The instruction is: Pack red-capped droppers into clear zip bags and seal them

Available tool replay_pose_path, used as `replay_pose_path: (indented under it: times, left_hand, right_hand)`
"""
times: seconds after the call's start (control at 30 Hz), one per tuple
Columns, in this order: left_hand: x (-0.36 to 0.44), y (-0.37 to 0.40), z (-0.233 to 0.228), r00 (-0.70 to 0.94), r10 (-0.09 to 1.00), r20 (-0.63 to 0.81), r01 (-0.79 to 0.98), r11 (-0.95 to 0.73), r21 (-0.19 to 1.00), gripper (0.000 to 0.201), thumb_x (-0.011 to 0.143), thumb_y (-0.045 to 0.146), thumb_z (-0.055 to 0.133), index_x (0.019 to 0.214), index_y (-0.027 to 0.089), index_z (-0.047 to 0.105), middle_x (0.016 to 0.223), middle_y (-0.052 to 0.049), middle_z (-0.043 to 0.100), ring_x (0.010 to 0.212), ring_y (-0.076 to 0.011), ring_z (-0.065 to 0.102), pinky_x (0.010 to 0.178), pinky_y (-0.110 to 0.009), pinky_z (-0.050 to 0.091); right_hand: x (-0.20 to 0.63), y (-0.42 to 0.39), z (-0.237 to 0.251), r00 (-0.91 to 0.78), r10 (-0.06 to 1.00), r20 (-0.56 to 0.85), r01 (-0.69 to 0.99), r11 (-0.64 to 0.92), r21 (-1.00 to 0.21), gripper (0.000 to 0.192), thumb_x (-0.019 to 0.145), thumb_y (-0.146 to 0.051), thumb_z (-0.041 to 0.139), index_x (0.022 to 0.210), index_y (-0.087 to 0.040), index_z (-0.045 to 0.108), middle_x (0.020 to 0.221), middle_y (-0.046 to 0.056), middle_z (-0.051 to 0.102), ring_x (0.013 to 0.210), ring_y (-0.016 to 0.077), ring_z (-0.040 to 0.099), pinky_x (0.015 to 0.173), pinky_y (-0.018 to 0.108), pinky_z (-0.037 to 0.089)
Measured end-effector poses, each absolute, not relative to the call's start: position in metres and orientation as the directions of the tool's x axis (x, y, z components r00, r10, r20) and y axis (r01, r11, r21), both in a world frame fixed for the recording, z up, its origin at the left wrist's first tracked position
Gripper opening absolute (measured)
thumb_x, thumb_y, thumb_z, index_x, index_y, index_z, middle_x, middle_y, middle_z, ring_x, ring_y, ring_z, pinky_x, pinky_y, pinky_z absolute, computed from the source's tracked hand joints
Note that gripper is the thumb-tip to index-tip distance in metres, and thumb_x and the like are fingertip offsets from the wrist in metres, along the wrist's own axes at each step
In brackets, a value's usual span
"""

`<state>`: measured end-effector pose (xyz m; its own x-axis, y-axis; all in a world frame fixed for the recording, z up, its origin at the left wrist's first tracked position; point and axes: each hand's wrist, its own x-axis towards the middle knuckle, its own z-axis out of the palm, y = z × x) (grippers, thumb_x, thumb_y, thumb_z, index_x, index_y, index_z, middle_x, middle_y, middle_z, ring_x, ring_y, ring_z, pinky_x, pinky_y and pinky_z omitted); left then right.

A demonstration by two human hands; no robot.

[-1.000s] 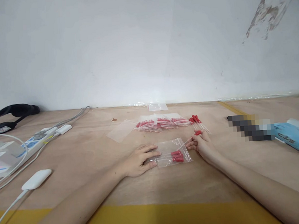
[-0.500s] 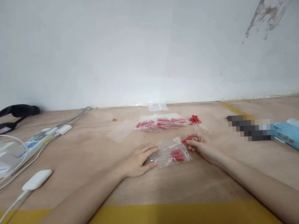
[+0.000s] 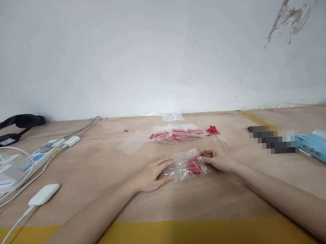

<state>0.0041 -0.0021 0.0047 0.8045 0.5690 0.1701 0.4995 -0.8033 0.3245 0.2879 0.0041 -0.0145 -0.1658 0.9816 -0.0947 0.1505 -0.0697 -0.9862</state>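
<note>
A clear zip plastic bag [image 3: 180, 174] lies flat on the table between my hands, with several red-tipped white sticks [image 3: 193, 165] inside. My left hand [image 3: 152, 174] rests at its left end, thumb and fingers apart, fingertips touching the plastic. At the bag's right end, my right hand [image 3: 213, 158] has thumb and fingers closed around the end of one red-tipped stick [image 3: 193, 158], whose red part lies within the bag. The fingers partly hide that end.
Beyond the bag lie filled bags of red-tipped sticks [image 3: 177, 133], loose sticks [image 3: 215, 131] and flat empty bags [image 3: 133, 143]. A power strip [image 3: 35, 159], cables and a white charger [image 3: 44, 194] are left; a blue packet [image 3: 319, 151] is right. A wall [image 3: 159, 63] stands behind.
My right hand has moved slightly left, sliding the red-tipped stick further into the bag. My left hand has kept its place on the bag.
</note>
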Motion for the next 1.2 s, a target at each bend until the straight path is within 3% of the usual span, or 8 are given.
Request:
replay_pose_path:
  times: [0.2,0.33,0.4,0.53,0.67,0.83,1.07,1.2]
  left_hand:
    - [0.004,-0.001,0.003,0.804,0.568,0.175,0.496,-0.803,0.33,0.048,0.089,0.041,0.042,0.133,0.024,0.033,0.137,-0.007,0.037,0.126,-0.0228,0.033,0.105,-0.041,0.026]
    - [0.004,-0.003,0.004,0.808,0.568,0.156,0.501,-0.802,0.326,0.041,0.09,0.04,0.041,0.129,0.028,0.04,0.138,-0.005,0.036,0.126,-0.0231,0.033,0.105,-0.042,0.026]
    - [0.003,-0.003,0.005,0.808,0.568,0.156,0.498,-0.801,0.333,0.039,0.09,0.04,0.041,0.126,0.028,0.044,0.137,-0.004,0.036,0.126,-0.0232,0.034,0.104,-0.041,0.027]
    - [0.003,-0.003,0.005,0.806,0.57,0.158,0.495,-0.796,0.347,0.039,0.09,0.04,0.041,0.126,0.027,0.044,0.137,-0.005,0.037,0.126,-0.0226,0.034,0.105,-0.04,0.027]
    - [0.003,-0.002,0.004,0.808,0.571,0.146,0.5,-0.796,0.341,0.04,0.09,0.039,0.041,0.128,0.027,0.041,0.138,-0.005,0.036,0.127,-0.0221,0.032,0.105,-0.041,0.026]
    - [0.003,-0.002,0.004,0.807,0.573,0.14,0.506,-0.795,0.335,0.04,0.09,0.039,0.041,0.129,0.028,0.041,0.138,-0.004,0.035,0.127,-0.0227,0.032,0.105,-0.042,0.026]
    - [0.003,-0.003,0.004,0.806,0.572,0.153,0.499,-0.795,0.345,0.04,0.089,0.038,0.042,0.128,0.028,0.042,0.138,-0.004,0.036,0.126,-0.0234,0.033,0.105,-0.043,0.026]
    - [0.003,-0.003,0.003,0.807,0.569,0.157,0.493,-0.796,0.352,0.04,0.089,0.038,0.042,0.128,0.028,0.042,0.138,-0.004,0.036,0.126,-0.0242,0.033,0.105,-0.043,0.026]
  right_hand:
    - [0.27,0.008,-0.015,-0.201,0.979,0.034,0.146,0.064,-0.987,0.03,0.055,-0.044,0.071,0.068,-0.018,0.065,0.073,0.0,0.066,0.067,0.0148,0.06,0.067,0.03,0.048]
    - [0.282,0.014,-0.014,-0.277,0.957,0.09,0.325,0.181,-0.928,0.023,0.066,-0.042,0.063,0.071,-0.019,0.067,0.072,0.001,0.065,0.068,0.0153,0.059,0.066,0.029,0.046]
    - [0.297,0.023,-0.008,-0.217,0.972,0.095,0.489,0.192,-0.851,0.021,0.068,-0.037,0.06,0.074,-0.019,0.066,0.068,0.001,0.064,0.063,0.0145,0.057,0.062,0.028,0.045]
    - [0.328,0.05,0.007,0.168,0.961,0.222,0.808,-0.005,-0.59,0.01,0.067,-0.025,0.058,0.07,-0.016,0.062,0.07,0.004,0.063,0.064,0.0149,0.056,0.06,0.025,0.04]
    - [0.34,0.072,0.013,0.249,0.953,0.171,0.902,-0.164,-0.399,0.008,0.065,-0.021,0.055,0.062,-0.015,0.061,0.071,0.007,0.064,0.068,0.0173,0.057,0.059,0.025,0.038]
    - [0.339,0.086,0.007,0.249,0.962,0.115,0.917,-0.196,-0.349,0.005,0.06,-0.019,0.057,0.058,-0.015,0.06,0.065,0.008,0.062,0.064,0.0188,0.057,0.055,0.025,0.037]
    - [0.341,0.098,0.002,0.259,0.957,0.131,0.916,-0.201,-0.346,0.012,0.059,-0.017,0.058,0.071,-0.018,0.062,0.089,0.01,0.064,0.076,0.018,0.059,0.06,0.023,0.039]
    - [0.352,0.089,0.017,0.314,0.945,0.093,0.902,-0.266,-0.339,0.017,0.066,-0.031,0.057,0.058,-0.016,0.059,0.061,0.01,0.061,0.057,0.0184,0.057,0.05,0.025,0.037]
